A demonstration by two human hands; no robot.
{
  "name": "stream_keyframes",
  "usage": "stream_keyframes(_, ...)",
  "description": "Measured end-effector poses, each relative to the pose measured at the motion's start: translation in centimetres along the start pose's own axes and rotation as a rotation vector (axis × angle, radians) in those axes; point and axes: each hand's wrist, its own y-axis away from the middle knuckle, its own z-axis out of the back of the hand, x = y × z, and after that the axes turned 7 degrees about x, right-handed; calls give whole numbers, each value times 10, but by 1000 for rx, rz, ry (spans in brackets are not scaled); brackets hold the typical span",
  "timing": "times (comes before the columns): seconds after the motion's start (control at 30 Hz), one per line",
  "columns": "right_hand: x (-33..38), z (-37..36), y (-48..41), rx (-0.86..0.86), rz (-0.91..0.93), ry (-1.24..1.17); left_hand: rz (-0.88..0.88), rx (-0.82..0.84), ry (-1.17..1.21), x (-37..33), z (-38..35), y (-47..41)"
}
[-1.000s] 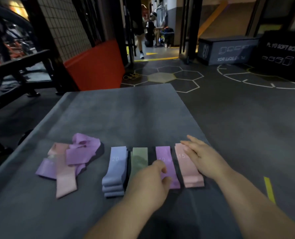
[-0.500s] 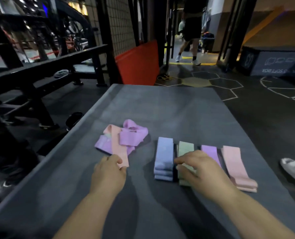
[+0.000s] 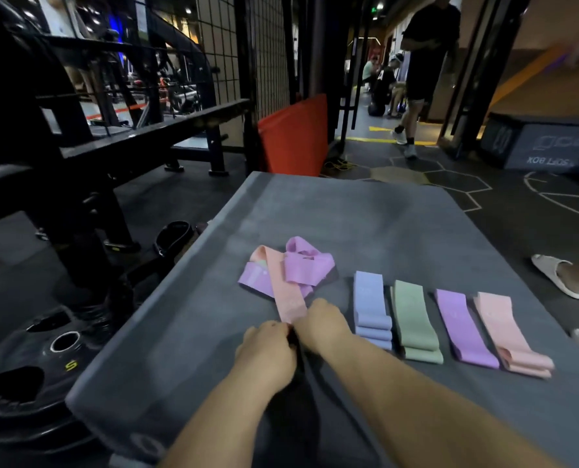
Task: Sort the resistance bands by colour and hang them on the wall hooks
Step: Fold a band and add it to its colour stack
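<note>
Grey mat [image 3: 315,214], left hand [image 3: 268,346] and right hand [image 3: 322,327] pinching loose pink band [image 3: 286,292], sorted stacks [image 3: 415,319] beside

weight plate [image 3: 28,383] on the floor: yellow mark, reads 5 or S | grey box [image 3: 551,143] at far right: white lettering upside down, "SOFT BOX" partly legible; number on its end face too blurred | pink band [image 3: 286,292]: pale print, too faint to read
</note>
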Motion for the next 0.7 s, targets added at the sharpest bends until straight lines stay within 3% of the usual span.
stream_keyframes(0.27,-4,-3,10,68,11,66,19,18,174,9,11,11)
stream_keyframes(0.43,-18,-5,36,208,73,-349,104,-30,273,7,16,19)
stream_keyframes(0.7,-45,14,81,333,78,-409,146,27,931,-1,-2,15)
